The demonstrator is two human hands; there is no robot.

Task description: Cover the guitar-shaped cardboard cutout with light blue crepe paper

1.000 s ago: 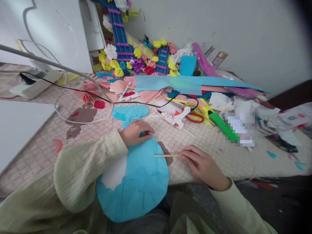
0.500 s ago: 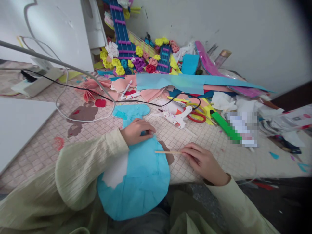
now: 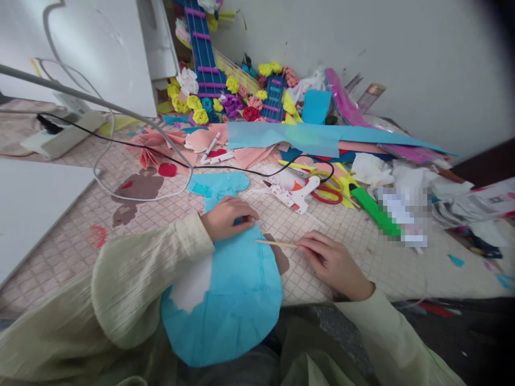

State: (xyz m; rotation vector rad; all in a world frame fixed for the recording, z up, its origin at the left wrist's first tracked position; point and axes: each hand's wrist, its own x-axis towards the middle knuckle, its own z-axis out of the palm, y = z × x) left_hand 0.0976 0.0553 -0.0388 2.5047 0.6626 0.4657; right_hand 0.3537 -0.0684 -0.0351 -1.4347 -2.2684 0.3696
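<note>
A guitar-like cutout [image 3: 245, 300] covered in light blue crepe paper lies in front of me, its round lower part reaching over the table's near edge. A white patch [image 3: 193, 284] shows on its left side. My left hand [image 3: 230, 219] is on its narrow upper part, fingers curled and closed at the paper's edge; what the fingertips grip is partly hidden. Between the fingertips of my right hand [image 3: 332, 262], a thin wooden stick [image 3: 277, 243] is pinched. It points left, with its tip over the upper right of the blue paper.
Beyond the cutout lie a white glue gun [image 3: 295, 195], scissors [image 3: 328, 194], a green utility knife [image 3: 374, 210] and markers [image 3: 213, 153]. Crepe-paper flowers and blue toy guitars [image 3: 207, 64] stand against the wall. Cables [image 3: 237, 167] cross the table; a white board [image 3: 36, 209] lies left.
My right hand has shifted slightly up with the stick, whose tip is now a little higher over the blue paper. My left hand stays on the cutout.
</note>
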